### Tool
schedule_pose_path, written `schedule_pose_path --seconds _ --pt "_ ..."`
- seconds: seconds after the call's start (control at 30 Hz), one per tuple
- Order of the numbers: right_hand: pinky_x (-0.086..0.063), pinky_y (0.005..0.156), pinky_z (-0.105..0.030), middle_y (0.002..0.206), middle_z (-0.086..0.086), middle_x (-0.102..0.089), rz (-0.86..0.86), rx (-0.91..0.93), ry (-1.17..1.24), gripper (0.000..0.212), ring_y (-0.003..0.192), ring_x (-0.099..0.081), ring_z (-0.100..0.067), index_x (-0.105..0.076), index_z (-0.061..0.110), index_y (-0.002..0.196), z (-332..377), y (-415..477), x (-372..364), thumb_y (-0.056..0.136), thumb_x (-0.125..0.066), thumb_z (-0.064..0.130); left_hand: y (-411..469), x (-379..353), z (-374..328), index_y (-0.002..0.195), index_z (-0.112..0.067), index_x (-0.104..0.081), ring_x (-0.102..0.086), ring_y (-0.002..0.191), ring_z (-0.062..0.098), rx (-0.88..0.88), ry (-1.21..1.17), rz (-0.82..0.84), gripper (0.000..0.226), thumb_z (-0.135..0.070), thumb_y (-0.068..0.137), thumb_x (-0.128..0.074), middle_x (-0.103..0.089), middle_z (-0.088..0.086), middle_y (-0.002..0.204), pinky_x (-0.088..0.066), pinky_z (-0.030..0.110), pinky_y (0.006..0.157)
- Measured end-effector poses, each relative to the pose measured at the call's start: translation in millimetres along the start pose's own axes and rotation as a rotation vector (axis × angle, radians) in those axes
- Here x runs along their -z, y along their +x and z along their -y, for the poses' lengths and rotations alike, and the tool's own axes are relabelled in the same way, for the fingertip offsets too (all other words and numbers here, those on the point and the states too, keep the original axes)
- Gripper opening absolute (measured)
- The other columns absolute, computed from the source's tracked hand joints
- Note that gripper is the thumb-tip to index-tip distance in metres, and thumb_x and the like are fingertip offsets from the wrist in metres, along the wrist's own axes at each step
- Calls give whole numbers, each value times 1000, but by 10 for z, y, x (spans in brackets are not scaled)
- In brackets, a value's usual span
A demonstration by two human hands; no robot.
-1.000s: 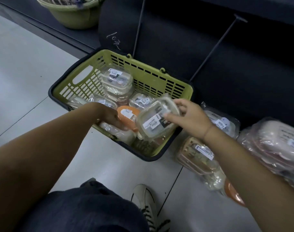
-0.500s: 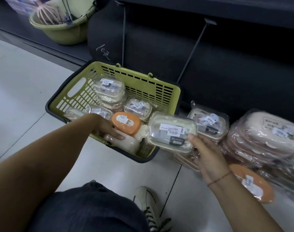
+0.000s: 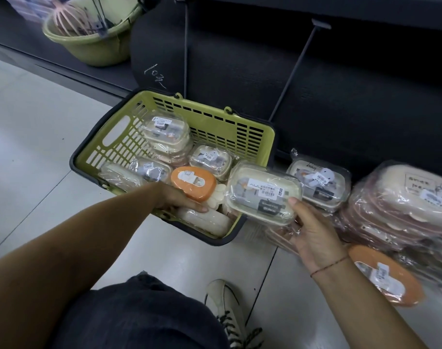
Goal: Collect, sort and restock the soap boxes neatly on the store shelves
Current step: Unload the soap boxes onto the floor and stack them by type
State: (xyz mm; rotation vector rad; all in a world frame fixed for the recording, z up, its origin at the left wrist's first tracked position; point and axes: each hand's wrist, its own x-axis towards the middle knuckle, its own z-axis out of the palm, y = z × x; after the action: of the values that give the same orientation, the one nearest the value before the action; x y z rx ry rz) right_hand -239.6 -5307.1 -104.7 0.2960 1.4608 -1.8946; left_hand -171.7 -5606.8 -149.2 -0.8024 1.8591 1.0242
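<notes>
A green shopping basket point(image 3: 209, 122) with a dark rim stands on the floor, holding several wrapped soap boxes. My right hand point(image 3: 313, 230) holds a clear-lidded cream soap box point(image 3: 264, 192) flat, label up, just right of the basket's near corner. My left hand point(image 3: 179, 197) reaches into the basket and grips the near end of an orange soap box point(image 3: 193, 182). Another clear-lidded box point(image 3: 320, 182) lies on the floor right of the basket. Farther right sits a pile of wrapped pinkish soap boxes point(image 3: 401, 205), with an orange box point(image 3: 386, 275) on the floor in front.
A dark low shelf point(image 3: 315, 84) runs behind the basket, with two thin black rods point(image 3: 295, 74) leaning up from it. A green bucket point(image 3: 94, 44) with whisks stands at the back left. My knee point(image 3: 139, 316) and shoe point(image 3: 227, 308) are at the bottom, on pale floor tiles.
My right hand turned the cream box from tilted to flat and carried it right, out past the basket's edge. My left hand slid onto the orange box. The view shifted slightly.
</notes>
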Motion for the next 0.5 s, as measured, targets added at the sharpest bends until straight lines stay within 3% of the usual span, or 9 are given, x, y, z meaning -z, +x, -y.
schedule_pose_path --seconds 0.1,0.2,0.27,0.33,0.43,0.5 --pt "-50 90 -49 102 -5 -74 16 -13 34 51 90 -65 -19 -77 21 91 53 -20 29 48 -89 46 -63 65 31 147 -25 -37 -38 133 23 5 92 -78 109 -75 58 -74 -36 2 152 -32 32 106" --pt "-54 73 -34 96 -2 -72 -16 -36 90 25 79 -67 -12 -70 17 99 198 -39 141 78 -71 31 -247 151 122 143 -34 -38 -42 131 20 -85 114 -203 117 -81 43 -77 -41 -3 147 -37 38 108" --pt "-50 70 -28 99 -3 -69 -73 -40 146 28 82 -65 -12 -64 14 111 308 -43 244 87 -63 27 -423 144 118 135 -34 -42 -52 118 16 -203 10 -273 112 -71 39 -86 -51 -6 134 -47 30 93" --pt "-48 73 -29 102 -3 -69 -129 -37 186 28 90 -62 -16 -64 15 109 407 -58 336 86 -65 30 -632 113 8 130 -29 -43 -58 109 17 -327 -84 -328 94 -48 51 -91 -57 -4 122 -52 25 81" --pt "-52 68 -30 102 -5 -67 -190 -58 207 17 91 -61 -19 -63 17 95 504 -41 408 87 -67 31 -921 113 -243 131 -26 -41 -61 103 18 -475 -197 -449 92 -32 54 -91 -60 0 113 -56 26 76" --pt "-55 66 -31 107 -7 -64 -212 -60 204 20 95 -63 -23 -62 15 100 560 11 407 89 -67 30 -1095 97 -428 130 -27 -41 -62 100 17 -545 -267 -520 89 -25 55 -90 -59 0 112 -57 24 73"
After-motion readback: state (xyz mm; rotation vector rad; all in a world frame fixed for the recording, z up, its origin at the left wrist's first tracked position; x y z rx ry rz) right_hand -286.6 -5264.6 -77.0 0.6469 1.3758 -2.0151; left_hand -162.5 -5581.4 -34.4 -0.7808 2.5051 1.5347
